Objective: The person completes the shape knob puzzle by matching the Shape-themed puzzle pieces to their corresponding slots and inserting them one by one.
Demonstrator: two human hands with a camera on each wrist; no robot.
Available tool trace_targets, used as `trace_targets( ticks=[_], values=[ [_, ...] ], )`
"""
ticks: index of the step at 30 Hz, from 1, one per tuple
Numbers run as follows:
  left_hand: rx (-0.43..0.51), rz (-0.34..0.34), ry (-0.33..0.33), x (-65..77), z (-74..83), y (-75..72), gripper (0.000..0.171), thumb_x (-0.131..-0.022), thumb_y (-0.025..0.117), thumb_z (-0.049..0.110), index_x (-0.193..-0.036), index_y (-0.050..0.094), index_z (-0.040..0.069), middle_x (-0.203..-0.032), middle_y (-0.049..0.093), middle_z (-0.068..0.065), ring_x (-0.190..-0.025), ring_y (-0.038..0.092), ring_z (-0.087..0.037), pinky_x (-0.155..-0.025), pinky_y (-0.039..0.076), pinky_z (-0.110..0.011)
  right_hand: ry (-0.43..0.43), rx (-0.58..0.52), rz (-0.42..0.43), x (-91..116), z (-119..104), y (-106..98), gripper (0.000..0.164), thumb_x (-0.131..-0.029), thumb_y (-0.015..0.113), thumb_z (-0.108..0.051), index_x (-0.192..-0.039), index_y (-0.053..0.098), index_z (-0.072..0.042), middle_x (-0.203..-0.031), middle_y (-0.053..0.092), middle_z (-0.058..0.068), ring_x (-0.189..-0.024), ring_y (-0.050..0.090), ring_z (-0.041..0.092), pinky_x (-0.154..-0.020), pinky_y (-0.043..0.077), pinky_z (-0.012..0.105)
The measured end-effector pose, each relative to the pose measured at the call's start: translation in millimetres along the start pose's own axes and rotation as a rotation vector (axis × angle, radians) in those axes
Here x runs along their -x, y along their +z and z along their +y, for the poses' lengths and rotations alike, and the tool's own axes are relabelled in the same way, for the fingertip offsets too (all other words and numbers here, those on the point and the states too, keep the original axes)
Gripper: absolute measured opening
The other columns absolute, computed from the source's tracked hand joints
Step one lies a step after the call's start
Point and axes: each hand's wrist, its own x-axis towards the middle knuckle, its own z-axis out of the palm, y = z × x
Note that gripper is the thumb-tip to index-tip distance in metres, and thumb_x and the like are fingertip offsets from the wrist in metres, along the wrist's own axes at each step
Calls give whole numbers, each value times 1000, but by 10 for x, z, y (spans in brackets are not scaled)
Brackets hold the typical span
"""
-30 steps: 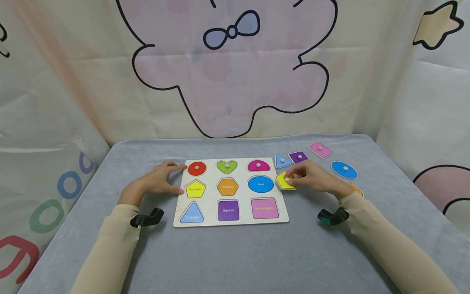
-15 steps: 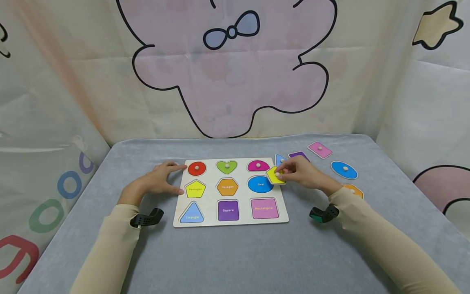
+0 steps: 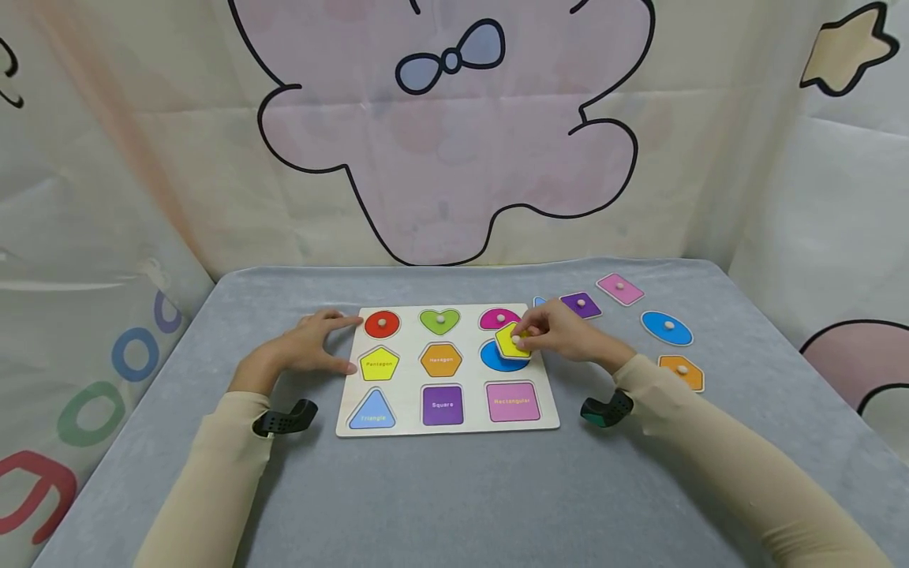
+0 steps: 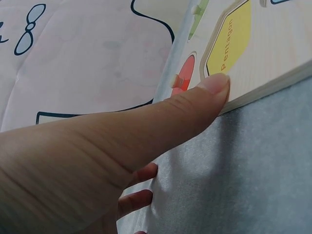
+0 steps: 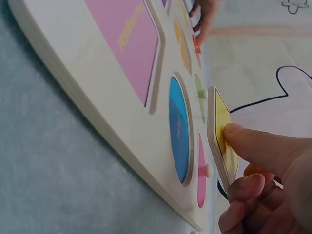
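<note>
My right hand (image 3: 564, 335) pinches the yellow pentagon puzzle piece (image 3: 508, 344) by its knob. In the right wrist view the pentagon piece (image 5: 223, 139) is held above the white wooden puzzle board (image 5: 139, 131), apart from it. From the head it partly covers the blue oval recess (image 3: 500, 361). My left hand (image 3: 305, 347) touches the board's left edge; in the left wrist view its thumb (image 4: 165, 114) lies straight on the rim beside the pentagon recess (image 4: 234, 41). The red circle (image 3: 381, 324), green heart (image 3: 439, 321) and magenta half-circle (image 3: 495, 319) sit in the top row.
Right of the board lie loose knobbed pieces: a purple square (image 3: 580, 305), pink rectangle (image 3: 620, 289), blue oval (image 3: 666, 327) and orange hexagon (image 3: 682, 372). A blue triangle (image 3: 540, 301) is mostly hidden by my right hand. Grey cloth (image 3: 454, 505) covers the table.
My right hand has carried the yellow pentagon leftward from beside the board to over the oval recess. The orange hexagon piece has come fully into sight. The left hand stays put.
</note>
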Motion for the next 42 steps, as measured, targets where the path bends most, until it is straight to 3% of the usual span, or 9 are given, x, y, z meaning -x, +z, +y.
trace_targets(
  ticks=[16, 42],
  values=[
    [-3, 4, -3, 7, -2, 4, 94, -80, 83, 46, -157, 37, 20, -160, 27, -24, -142, 26, -50, -111, 32, -74, 41, 79, -39, -109, -128, 142, 12, -90, 76, -11, -100, 77, -5, -71, 50, 0, -74, 50, 16, -59, 39, 18],
    [6, 6, 2, 5, -14, 28, 94, -80, 83, 47, -158, 37, 20, -160, 27, -23, -142, 27, -49, -111, 33, -74, -48, -1, -85, -365, -387, 414, 8, -92, 74, -8, -97, 77, -3, -69, 46, -1, -70, 48, 15, -64, 39, 19]
  ],
)
